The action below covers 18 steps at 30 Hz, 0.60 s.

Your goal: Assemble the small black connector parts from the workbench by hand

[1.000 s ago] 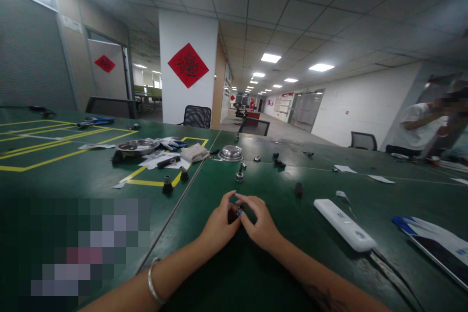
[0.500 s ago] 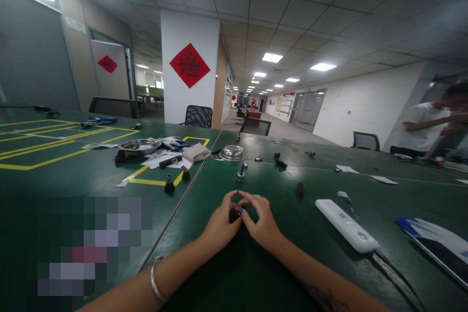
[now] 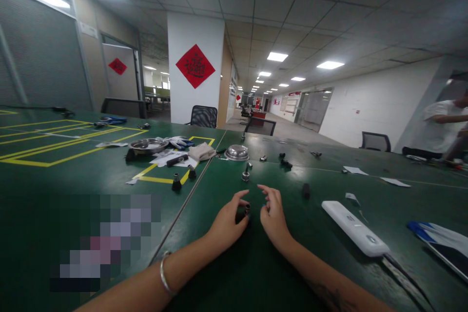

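A small dark cylindrical part with a metallic top [image 3: 247, 209] is at the thumb and curled fingers of my left hand [image 3: 228, 218], which grips it low over the table. The left index finger stretches out above the part. My right hand [image 3: 273, 214] is a short way to the right, fingers apart and bent, with nothing visible in it. Just beyond both hands, a small metal fitting with an upright stem [image 3: 245, 174] stands on the green table [image 3: 219, 282]. A shiny round metal dish [image 3: 237, 152] lies behind it.
To the right lie a white power bank-like device [image 3: 354, 228] with a cable, a dark block [image 3: 306, 190] and a blue-white glove [image 3: 438, 239]. At left are two black metal-topped parts [image 3: 176, 183], a beige cloth [image 3: 202, 151] and a metal bowl [image 3: 148, 145]. A person [image 3: 444, 124] is at far right.
My hands, joined at the fingertips before, have come apart. The right hand has moved off to the right, and the small part now shows at my left hand. The view has shifted slightly.
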{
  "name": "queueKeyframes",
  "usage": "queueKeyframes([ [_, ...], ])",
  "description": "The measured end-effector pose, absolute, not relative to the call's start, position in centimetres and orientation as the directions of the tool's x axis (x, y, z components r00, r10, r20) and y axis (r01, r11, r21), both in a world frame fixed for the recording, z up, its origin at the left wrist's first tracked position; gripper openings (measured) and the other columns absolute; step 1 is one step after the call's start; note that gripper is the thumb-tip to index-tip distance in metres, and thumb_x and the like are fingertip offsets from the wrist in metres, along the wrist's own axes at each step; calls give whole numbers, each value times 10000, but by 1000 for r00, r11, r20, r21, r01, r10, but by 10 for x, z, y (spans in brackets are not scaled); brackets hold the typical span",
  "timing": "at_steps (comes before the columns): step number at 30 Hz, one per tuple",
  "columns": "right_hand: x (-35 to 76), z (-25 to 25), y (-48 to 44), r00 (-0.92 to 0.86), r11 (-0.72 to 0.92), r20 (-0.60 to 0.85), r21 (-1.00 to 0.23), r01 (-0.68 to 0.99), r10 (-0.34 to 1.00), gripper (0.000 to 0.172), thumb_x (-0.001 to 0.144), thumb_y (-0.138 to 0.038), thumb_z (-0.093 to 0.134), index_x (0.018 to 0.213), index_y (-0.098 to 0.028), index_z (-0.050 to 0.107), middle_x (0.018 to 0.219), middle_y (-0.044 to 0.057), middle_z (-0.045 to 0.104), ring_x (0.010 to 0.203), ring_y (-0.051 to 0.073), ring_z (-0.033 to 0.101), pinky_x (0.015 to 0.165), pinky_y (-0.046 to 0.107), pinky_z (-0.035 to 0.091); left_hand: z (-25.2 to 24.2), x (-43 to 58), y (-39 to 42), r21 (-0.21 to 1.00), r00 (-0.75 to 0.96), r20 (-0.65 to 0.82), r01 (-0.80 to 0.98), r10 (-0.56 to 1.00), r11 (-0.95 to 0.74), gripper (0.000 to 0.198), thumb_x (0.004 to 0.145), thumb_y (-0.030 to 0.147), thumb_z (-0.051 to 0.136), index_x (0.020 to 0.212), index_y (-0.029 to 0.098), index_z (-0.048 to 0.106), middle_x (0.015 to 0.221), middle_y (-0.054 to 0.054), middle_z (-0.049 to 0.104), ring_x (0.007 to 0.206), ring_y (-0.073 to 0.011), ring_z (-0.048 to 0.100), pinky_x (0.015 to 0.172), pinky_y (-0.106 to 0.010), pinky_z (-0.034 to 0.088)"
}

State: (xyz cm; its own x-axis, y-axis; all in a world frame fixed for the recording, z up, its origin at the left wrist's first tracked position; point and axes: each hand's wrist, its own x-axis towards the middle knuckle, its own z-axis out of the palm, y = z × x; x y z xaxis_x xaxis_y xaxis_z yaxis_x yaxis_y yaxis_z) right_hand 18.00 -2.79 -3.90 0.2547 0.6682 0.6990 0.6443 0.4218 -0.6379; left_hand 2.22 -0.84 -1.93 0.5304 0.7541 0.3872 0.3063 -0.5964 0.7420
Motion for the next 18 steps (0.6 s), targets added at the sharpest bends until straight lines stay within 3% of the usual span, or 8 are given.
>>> queueKeyframes([
  [3,185,-47,-22,300,392,677,-669,631,672,620,572,24,369,1112,-219,553,1001,66,455,835,180,515,642,277,488,-16,20,-11,674,565,416,335,713,-658,531,736,100,526,1241,241,439,1115,-46,600,1039,-195,541,940,-351,388],
  [9,189,-55,-21,295,399,667,-681,615,684,601,566,12,388,1079,-234,584,993,69,444,791,181,522,567,264,513,-2,13,-8,528,569,389,507,725,-681,359,742,135,550,1077,254,599,1048,-40,644,994,-236,556,878,-366,414],
  [15,188,-56,-24,247,425,670,-669,609,700,570,572,33,392,1008,-251,625,994,71,434,787,186,536,553,278,537,25,-16,19,249,413,292,838,863,-485,329,740,210,579,1056,291,620,1095,-59,624,1077,-254,522,897,-381,394],
  [18,188,-56,-24,234,429,669,-666,611,706,567,565,40,392,985,-252,636,981,72,439,764,188,542,532,284,539,36,-38,36,187,320,260,909,911,-373,318,728,230,586,1041,268,631,1073,-88,633,1123,-288,489,902,-407,386],
])
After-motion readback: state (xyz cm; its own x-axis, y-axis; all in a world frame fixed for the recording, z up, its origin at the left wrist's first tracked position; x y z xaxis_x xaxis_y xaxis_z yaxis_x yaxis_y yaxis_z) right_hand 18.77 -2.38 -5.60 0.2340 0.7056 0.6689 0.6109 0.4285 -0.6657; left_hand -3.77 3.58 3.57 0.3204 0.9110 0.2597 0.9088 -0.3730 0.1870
